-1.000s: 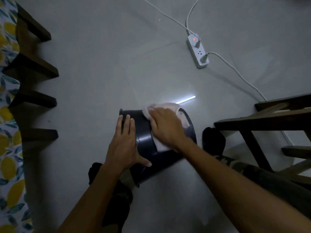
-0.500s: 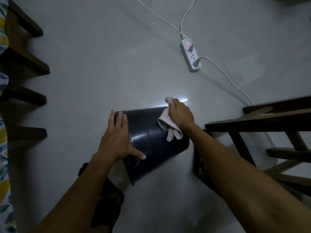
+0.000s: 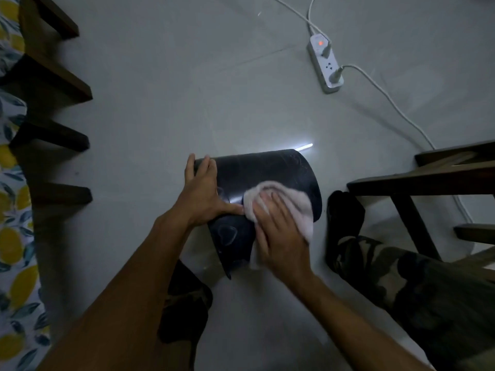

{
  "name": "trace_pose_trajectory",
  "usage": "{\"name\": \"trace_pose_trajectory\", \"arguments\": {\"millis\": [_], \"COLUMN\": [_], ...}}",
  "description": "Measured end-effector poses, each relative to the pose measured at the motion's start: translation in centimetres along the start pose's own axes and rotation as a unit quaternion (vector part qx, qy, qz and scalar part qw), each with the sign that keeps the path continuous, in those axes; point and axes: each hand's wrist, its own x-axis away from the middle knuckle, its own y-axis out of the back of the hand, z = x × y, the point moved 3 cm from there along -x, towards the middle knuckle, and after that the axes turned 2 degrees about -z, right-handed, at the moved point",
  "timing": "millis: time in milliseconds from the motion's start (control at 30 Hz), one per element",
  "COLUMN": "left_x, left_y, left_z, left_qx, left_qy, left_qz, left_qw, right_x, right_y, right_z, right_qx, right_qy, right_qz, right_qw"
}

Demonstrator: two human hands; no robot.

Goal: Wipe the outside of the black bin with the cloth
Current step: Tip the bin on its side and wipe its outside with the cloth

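Observation:
The black bin (image 3: pixel 267 172) lies on its side on the grey floor, tilted between my legs. My left hand (image 3: pixel 205 192) rests flat on its left end with fingers spread over the edge, steadying it. A pale pinkish cloth (image 3: pixel 294 204) is spread on the bin's near right side. My right hand (image 3: pixel 278 234) presses flat on the cloth, fingers together and slightly blurred. Part of the cloth is hidden under that hand.
A white power strip (image 3: pixel 325 66) with a lit red switch and white cables lies on the floor at the far right. Dark wooden furniture (image 3: pixel 417 183) stands right of the bin. Wooden shelf ends (image 3: pixel 53 84) and a lemon-print fabric (image 3: pixel 13 236) line the left.
My right hand has moved with the cloth from the bin's far top edge down to its near right side. The left hand stays on the bin's left end.

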Motion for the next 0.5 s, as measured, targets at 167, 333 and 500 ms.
{"name": "trace_pose_trajectory", "arguments": {"millis": [167,333,500], "left_x": [0.9,2.7,3.6], "left_y": [-0.7,-2.1,-2.0], "left_z": [0.3,-0.4,-1.7], "left_qx": [0.028,0.049,0.253], "left_qy": [0.008,0.015,0.086], "left_qz": [-0.025,-0.074,-0.157], "left_qw": [0.999,0.996,0.951], "right_x": [-11.3,-16.0,-15.3], "right_y": [3.7,3.5,4.8], "right_z": [-3.1,-9.7,-10.0], "right_qx": [0.042,-0.018,-0.087], "right_qy": [-0.105,-0.362,-0.384], "right_qz": [-0.002,0.144,0.072], "right_qw": [0.994,0.921,0.916]}}
